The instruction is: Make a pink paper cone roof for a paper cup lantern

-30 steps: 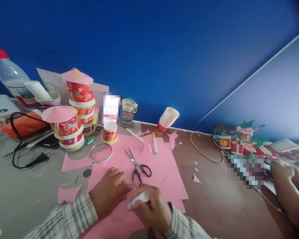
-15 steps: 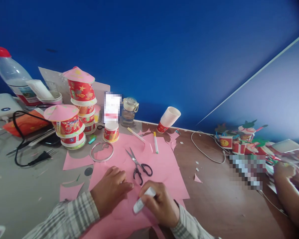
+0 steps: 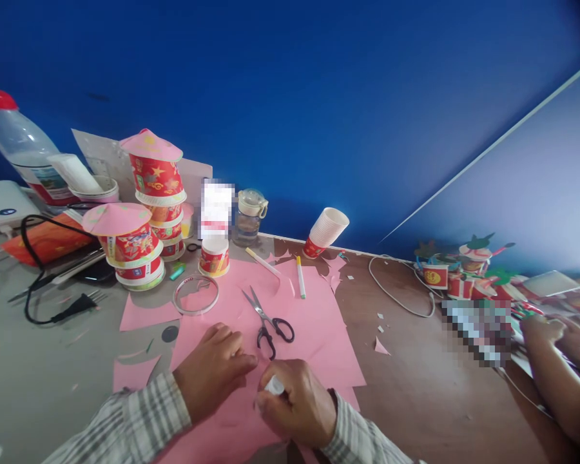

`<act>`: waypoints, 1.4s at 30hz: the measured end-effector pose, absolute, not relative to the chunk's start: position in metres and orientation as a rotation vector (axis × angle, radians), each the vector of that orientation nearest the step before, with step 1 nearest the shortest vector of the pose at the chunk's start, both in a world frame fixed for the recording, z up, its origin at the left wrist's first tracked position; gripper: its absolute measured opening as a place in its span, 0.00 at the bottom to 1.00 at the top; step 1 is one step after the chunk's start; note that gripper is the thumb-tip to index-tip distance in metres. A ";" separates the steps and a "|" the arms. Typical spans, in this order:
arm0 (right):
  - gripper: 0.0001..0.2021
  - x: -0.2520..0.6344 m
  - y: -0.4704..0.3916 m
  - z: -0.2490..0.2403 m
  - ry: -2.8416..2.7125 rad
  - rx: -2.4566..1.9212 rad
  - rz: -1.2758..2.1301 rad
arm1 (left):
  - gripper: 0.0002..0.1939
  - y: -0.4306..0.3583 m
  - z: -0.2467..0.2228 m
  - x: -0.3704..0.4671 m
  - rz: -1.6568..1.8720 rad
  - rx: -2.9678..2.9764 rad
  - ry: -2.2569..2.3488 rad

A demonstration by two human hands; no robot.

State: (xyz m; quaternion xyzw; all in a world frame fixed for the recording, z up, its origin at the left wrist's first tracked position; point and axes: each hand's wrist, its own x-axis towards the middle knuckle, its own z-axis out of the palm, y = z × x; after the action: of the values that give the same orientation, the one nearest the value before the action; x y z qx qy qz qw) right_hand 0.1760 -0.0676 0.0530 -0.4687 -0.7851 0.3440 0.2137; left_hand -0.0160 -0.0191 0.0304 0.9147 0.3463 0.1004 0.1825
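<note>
My left hand (image 3: 213,370) rests on the pink paper (image 3: 319,328), its fingers curled together; whether anything is under them is hidden. To its right, my right hand (image 3: 297,401) is wrapped round a white tube (image 3: 274,385), and only one end of the tube shows. Just beyond both hands lie scissors (image 3: 267,321) with black handles, blades pointing away. A roll of tape (image 3: 216,301) is at the paper's left edge. Two markers, one with a yellow cap (image 3: 299,261), lie on the far part of the sheet.
Red paper cups with pink cone roofs (image 3: 116,220) stand at the left, near a plug (image 3: 80,306). Behind are a small red cup (image 3: 214,258), a water jar (image 3: 249,219) and stacked cups (image 3: 326,232). Another person's hands (image 3: 544,328) are at the far right by cup crafts.
My right hand has turned over the white tube, so less of the tube shows. The left hand has kept its pose. The view has shifted slightly.
</note>
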 end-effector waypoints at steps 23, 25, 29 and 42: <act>0.07 0.189 -0.064 0.065 -1.893 -1.333 1.061 | 0.08 -0.019 0.028 -0.017 0.324 2.649 0.960; 0.06 0.187 -0.061 0.060 -1.880 -1.331 0.945 | 0.07 -0.018 0.028 -0.017 0.304 2.647 0.963; 0.04 0.173 -0.063 0.049 -2.157 -1.270 0.781 | 0.05 -0.019 0.030 -0.016 0.273 2.627 0.977; 0.05 0.184 -0.059 0.060 -1.865 -1.270 0.975 | 0.06 -0.018 0.030 -0.015 0.284 2.633 0.962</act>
State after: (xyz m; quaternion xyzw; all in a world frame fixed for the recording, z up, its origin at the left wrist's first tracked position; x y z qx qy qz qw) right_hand 0.1837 -0.0592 0.0597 -0.4869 -0.7149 0.3735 0.3351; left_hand -0.0153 -0.0181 0.0297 0.9223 0.3370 0.0993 0.1613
